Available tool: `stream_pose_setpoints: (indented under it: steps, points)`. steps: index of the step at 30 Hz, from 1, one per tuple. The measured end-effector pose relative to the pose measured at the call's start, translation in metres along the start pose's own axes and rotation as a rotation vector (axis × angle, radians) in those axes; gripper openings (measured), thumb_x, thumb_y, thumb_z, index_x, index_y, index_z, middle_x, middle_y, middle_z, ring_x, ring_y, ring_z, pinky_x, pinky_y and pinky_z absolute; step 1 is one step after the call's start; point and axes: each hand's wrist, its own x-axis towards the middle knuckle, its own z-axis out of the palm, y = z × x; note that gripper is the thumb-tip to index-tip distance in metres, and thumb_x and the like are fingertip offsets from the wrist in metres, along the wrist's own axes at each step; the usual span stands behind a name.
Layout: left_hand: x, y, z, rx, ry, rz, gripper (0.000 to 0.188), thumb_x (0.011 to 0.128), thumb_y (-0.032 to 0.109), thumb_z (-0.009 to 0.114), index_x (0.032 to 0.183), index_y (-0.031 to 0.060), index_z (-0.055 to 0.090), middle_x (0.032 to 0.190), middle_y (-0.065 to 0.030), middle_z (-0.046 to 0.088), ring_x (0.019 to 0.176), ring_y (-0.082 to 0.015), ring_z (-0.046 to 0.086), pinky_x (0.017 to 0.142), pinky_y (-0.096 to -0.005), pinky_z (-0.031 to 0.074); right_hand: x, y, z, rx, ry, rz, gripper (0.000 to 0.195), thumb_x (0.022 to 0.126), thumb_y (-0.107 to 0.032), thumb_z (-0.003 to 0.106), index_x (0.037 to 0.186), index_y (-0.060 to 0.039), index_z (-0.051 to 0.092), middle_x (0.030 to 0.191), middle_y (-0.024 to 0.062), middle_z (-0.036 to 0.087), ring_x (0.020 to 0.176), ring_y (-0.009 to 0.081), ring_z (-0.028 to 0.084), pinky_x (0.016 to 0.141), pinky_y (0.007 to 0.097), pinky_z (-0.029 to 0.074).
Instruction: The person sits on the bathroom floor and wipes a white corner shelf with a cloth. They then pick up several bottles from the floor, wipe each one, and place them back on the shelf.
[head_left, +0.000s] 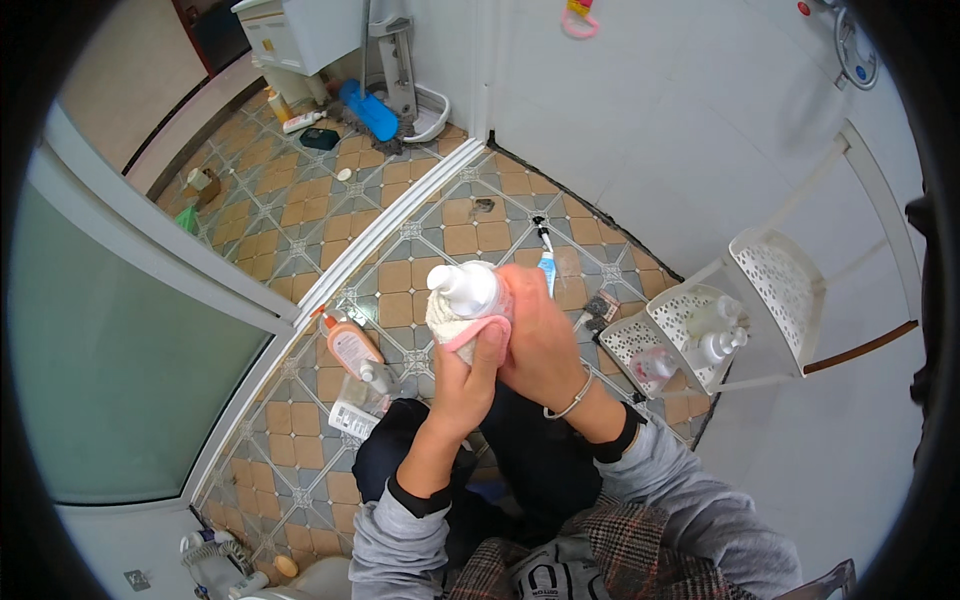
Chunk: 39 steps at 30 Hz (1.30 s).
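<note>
A white-capped pump bottle (474, 291) is held up in front of me, its pump head pointing up and to the left. A white cloth with a pink edge (459, 337) wraps the bottle's near and left side. My left hand (466, 386) grips the cloth against the bottle from below, thumb over the pink edge. Pressed against the bottle's right side is my right hand (541, 322), fingers curled, with a bracelet (576, 397) on the wrist. The bottle's lower part is hidden by the hands and cloth.
On the tiled floor to the left lie an orange pump bottle (352, 346), a clear bottle (379, 375) and a white bottle (352, 420). A blue-and-white bottle (547, 271) and a grey brush (598, 309) lie ahead. At right stands a tiered white rack (780, 292); a door track (390, 225) crosses the floor.
</note>
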Motion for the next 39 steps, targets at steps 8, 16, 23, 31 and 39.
stream_pose_setpoints:
  steps: [8,16,23,31,39]
  points:
    - [0.008,0.008,0.0,-0.227,-0.008,-0.284,0.042,0.103,0.029,0.046,0.133,-0.0009,0.045,0.112,-0.0104,0.06,0.095,-0.0132,0.059,0.082,-0.0271,0.049,-0.002,0.021,-0.052,0.595,-0.415,0.358,0.064,0.08,-0.041,0.074,0.127,-0.0036,0.051,0.106,0.0101,0.042,0.091,0.0187,0.046,0.078,0.0291,0.044]
    - [0.009,-0.021,0.048,0.124,-0.223,-0.273,0.046,0.103,0.026,0.045,0.14,-0.0012,0.04,0.118,-0.0138,0.058,0.103,-0.0163,0.057,0.093,-0.03,0.045,-0.057,0.063,-0.062,1.012,-0.2,0.699,0.053,0.085,-0.02,0.073,0.131,-0.0045,0.052,0.108,0.0018,0.052,0.093,0.009,0.052,0.081,0.0254,0.047]
    - [0.017,0.004,0.058,-0.333,-0.093,-0.604,0.039,0.102,0.031,0.047,0.124,-0.0007,0.047,0.103,-0.0122,0.061,0.085,-0.0202,0.066,0.064,-0.0323,0.06,-0.101,0.094,-0.114,1.036,0.138,0.998,0.041,0.088,-0.014,0.067,0.126,-0.0087,0.054,0.102,0.0001,0.062,0.079,0.0067,0.06,0.059,0.0185,0.048]
    - [0.035,0.022,-0.007,-0.384,0.443,-0.282,0.04,0.101,0.032,0.047,0.121,-0.0024,0.05,0.106,-0.0169,0.062,0.083,-0.0243,0.068,0.06,-0.0334,0.06,-0.141,0.221,-0.147,-0.496,0.357,0.714,0.047,0.079,-0.022,0.076,0.117,-0.0058,0.053,0.108,0.014,0.06,0.083,0.0276,0.063,0.072,0.0348,0.053]
    - [0.029,0.024,-0.023,-0.401,0.482,-0.27,0.036,0.102,0.03,0.047,0.12,-0.0005,0.052,0.104,-0.0154,0.063,0.081,-0.0236,0.067,0.059,-0.033,0.059,-0.171,0.307,-0.125,-0.495,0.165,0.902,0.058,0.078,-0.028,0.075,0.121,0.0029,0.052,0.112,0.0252,0.06,0.1,0.0402,0.06,0.085,0.0443,0.05]
